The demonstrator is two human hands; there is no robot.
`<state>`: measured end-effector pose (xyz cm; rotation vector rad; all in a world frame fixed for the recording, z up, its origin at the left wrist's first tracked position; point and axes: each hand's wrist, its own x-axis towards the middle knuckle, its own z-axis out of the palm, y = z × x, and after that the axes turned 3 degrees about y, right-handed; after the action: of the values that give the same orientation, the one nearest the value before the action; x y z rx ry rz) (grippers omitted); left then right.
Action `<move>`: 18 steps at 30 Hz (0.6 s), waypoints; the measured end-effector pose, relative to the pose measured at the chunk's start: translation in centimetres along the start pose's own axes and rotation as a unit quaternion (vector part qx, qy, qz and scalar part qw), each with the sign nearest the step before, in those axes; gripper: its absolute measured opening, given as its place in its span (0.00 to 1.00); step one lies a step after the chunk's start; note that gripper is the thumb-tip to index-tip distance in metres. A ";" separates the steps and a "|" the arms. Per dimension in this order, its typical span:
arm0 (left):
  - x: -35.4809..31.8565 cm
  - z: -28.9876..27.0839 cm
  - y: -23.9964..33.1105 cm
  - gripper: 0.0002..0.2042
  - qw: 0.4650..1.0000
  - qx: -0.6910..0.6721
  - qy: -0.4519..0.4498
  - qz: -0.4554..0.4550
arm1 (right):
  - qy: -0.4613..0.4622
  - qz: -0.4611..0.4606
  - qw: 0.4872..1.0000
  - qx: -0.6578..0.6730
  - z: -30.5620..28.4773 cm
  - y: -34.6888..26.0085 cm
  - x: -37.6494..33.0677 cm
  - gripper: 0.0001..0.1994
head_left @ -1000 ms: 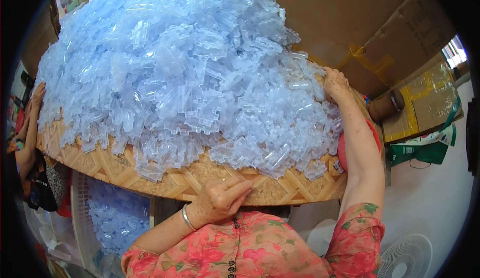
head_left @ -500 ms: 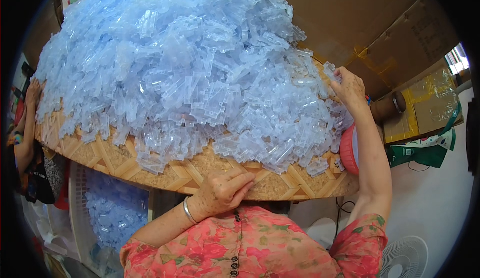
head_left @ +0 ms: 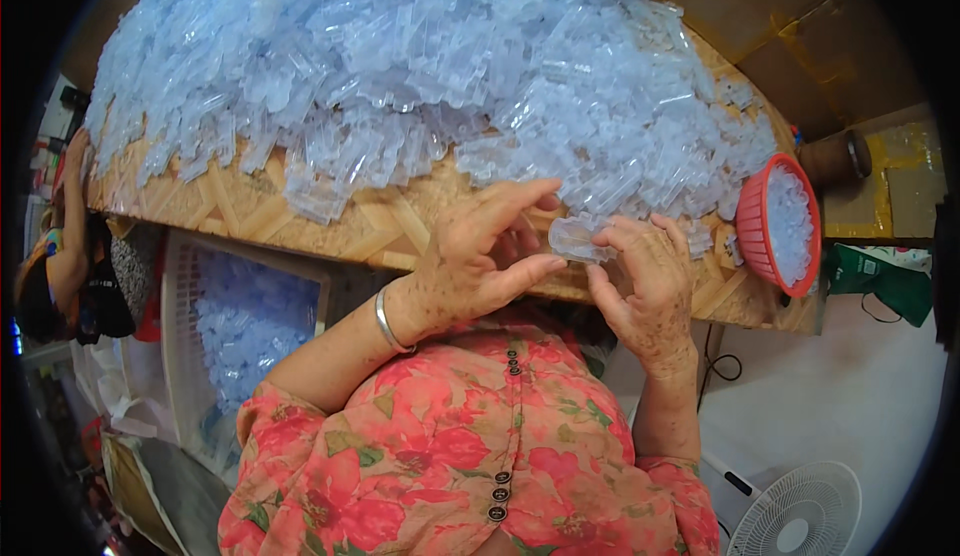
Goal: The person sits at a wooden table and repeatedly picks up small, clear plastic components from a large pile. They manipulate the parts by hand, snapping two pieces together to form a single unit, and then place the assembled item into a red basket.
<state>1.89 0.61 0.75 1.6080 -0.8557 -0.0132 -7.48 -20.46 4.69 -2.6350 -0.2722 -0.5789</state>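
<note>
In front of my chest, my right hand (head_left: 648, 281) pinches a flat, clear plastic piece (head_left: 576, 240) between thumb and fingers. The piece points left, toward my left hand (head_left: 485, 246). That hand is open, its thumb and forefinger spread apart close to the piece's left end; a silver bangle circles the wrist. Beyond both hands a large heap of similar clear, bluish plastic pieces (head_left: 380, 66) covers much of the table. Both hands are over the near edge of the patterned wooden tabletop (head_left: 385, 218).
A red basket (head_left: 760, 231) of small clear parts tilts at the table's right end. A pale crate (head_left: 183, 346) of bluish parts stands below left. Cardboard (head_left: 800, 46) rises behind. A white fan (head_left: 800, 516) stands lower right. Another person's arm (head_left: 72, 206) rests at far left.
My right hand has come back from the heap's right side with the plastic piece. My left hand has lifted off the table edge and spread its fingers. The view has shifted.
</note>
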 end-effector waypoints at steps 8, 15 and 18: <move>-0.8 1.3 0.3 0.26 0.994 0.098 -0.042 -0.004 | 0.016 0.021 0.998 0.057 0.9 0.5 -1.4 0.18; -0.8 1.8 -0.4 0.26 0.995 0.096 -0.015 0.005 | 0.064 0.112 0.988 0.081 1.3 1.2 -2.4 0.18; -0.9 1.8 -0.4 0.27 0.994 0.110 -0.019 0.008 | 0.059 0.110 0.990 0.072 1.3 1.3 -2.4 0.18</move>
<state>0.59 -0.47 -0.40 1.8108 -0.9243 0.0637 -8.78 -21.22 2.11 -2.4383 0.0120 -0.6141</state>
